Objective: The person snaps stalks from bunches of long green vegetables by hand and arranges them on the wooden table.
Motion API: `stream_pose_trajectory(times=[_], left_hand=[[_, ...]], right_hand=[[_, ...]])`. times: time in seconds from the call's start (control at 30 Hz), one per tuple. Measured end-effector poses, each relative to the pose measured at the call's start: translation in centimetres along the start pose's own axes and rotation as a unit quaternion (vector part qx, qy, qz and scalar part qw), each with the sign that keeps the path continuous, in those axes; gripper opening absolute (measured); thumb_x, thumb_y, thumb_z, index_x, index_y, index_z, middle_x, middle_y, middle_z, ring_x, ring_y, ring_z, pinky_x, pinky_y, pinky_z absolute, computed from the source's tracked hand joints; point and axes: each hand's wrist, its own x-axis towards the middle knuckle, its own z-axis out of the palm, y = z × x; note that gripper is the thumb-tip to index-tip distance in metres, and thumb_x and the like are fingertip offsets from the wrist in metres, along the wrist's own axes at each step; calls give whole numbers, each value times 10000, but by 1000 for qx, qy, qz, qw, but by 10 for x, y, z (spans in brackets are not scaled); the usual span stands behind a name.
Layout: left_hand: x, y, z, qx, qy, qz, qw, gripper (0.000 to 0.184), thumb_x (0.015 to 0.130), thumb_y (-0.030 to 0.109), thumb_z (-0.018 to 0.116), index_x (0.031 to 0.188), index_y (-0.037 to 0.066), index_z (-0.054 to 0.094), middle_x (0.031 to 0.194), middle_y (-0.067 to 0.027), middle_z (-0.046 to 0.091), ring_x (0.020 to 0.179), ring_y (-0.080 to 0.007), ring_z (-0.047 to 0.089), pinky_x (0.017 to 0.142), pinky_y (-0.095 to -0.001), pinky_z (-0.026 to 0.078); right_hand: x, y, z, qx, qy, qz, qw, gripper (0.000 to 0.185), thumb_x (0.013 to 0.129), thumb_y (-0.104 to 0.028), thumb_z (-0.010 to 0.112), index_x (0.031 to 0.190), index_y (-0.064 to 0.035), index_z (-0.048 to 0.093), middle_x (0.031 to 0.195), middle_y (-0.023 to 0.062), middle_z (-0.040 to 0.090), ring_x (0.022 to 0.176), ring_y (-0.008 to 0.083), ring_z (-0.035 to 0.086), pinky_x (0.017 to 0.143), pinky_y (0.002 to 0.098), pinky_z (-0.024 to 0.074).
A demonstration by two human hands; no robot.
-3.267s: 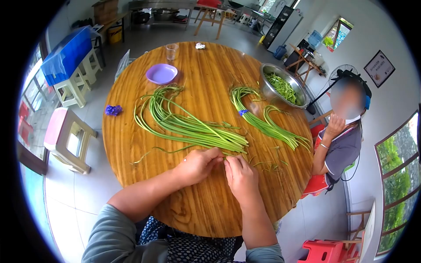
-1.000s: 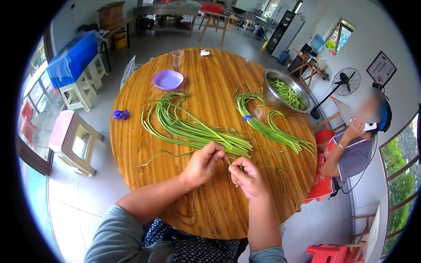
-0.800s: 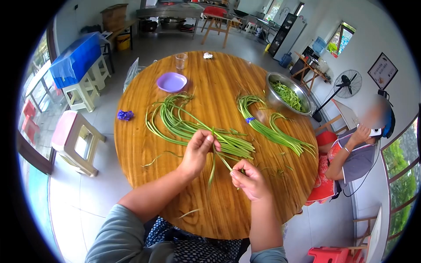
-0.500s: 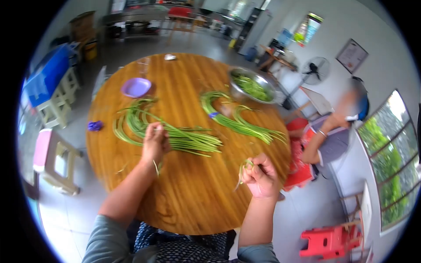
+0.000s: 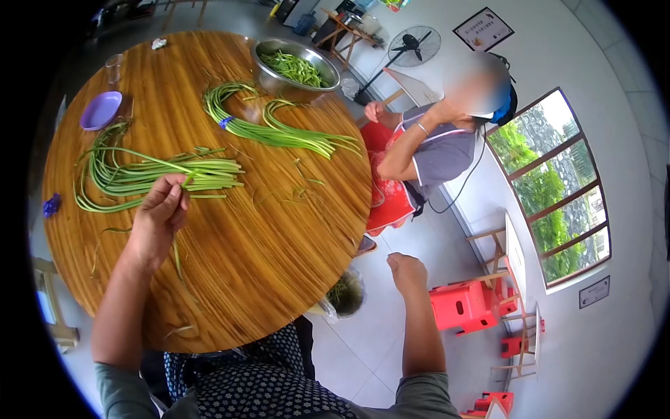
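Green stem (image 5: 188, 179) in the left hand (image 5: 164, 204), left of the frame's centre.
The left hand pinched the stem, slim and bright green where it poked past the fingers; the loose bunch (image 5: 143, 173) behind it curved at the left, its straight ends paler. The tied bunch (image 5: 279, 135), upper centre, wore a purple band (image 5: 225, 123). The right hand (image 5: 408, 272), lower right of centre, had curled fingers; whether it held anything could not be told.

R hand (image 5: 408, 272): palm hidden, contents unclear. Upper wall sign (image 5: 484, 29): txt too sm. Bin (image 5: 354, 299) partly hidden by tabletop (image 5: 272, 258).
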Motion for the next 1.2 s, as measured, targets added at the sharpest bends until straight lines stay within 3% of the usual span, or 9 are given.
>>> stream_pose_trajectory(times=[0.1,0.2,0.37,0.5,0.6,0.83,1.0,1.1,1.2], left_hand=[[-9,6,13,14,8,-24,1000,156,1034,139,446,1139,138,561,854,26,514,687,-77,422,643,-229,372],[-27,25,40,110,-81,40,990,163,1011,76,492,1162,84,553,907,-13,555,864,-132,565,836,-275,465],[-44,41,78,231,-174,126,949,188,957,-6,564,1143,21,553,983,-68,619,965,-179,634,884,-305,508],[-53,43,75,399,-152,251,869,191,921,13,636,1103,9,577,1014,-118,669,939,-213,680,805,-328,546],[-60,38,61,400,-115,210,885,163,934,60,643,1081,5,599,984,-95,675,940,-187,667,818,-321,537],[-59,19,38,166,-193,-3,967,136,945,64,626,1067,8,647,1009,-64,677,953,-155,626,860,-296,498],[-59,12,47,166,-234,150,946,101,952,28,595,1031,9,655,976,-61,631,932,-154,606,859,-293,482],[-63,12,49,161,-213,157,951,87,943,33,609,1013,10,655,946,-70,638,913,-175,614,832,-308,485],[-68,23,50,323,-150,186,916,69,917,35,637,980,11,652,900,-97,642,885,-233,623,788,-334,490]], right_hand=[[9,6,13,113,143,-11,983,294,968,-334,528,931,-76,665,863,186,668,809,398,636,726,478,493],[9,-66,-30,590,20,63,805,312,1019,-282,528,937,-8,651,637,-6,542,527,72,435,493,241,334],[-3,-188,-73,743,-95,-202,631,287,1035,-268,505,922,-37,631,627,-54,432,539,38,356,496,202,278],[-4,-237,-89,696,-173,-240,655,244,1010,-241,567,890,-33,609,668,-47,454,607,35,387,535,203,303],[1,-249,-85,600,-104,-305,732,216,964,-180,646,835,-23,572,720,-57,471,657,36,392,563,222,319],[3,-255,-85,602,-132,-319,720,184,968,-157,630,840,-38,575,716,-44,480,625,33,395,537,227,316],[-10,-279,-29,827,-409,-171,346,166,1022,-181,508,918,-68,572,683,-35,453,514,62,343,474,222,261],[-14,-277,-27,838,-358,-161,380,146,1019,-175,517,932,-66,561,672,-32,444,523,62,355,478,220,266],[-13,-269,-49,688,3,-245,683,208,978,-197,611,1110,-40,574,670,-20,481,545,85,415,486,250,342]])
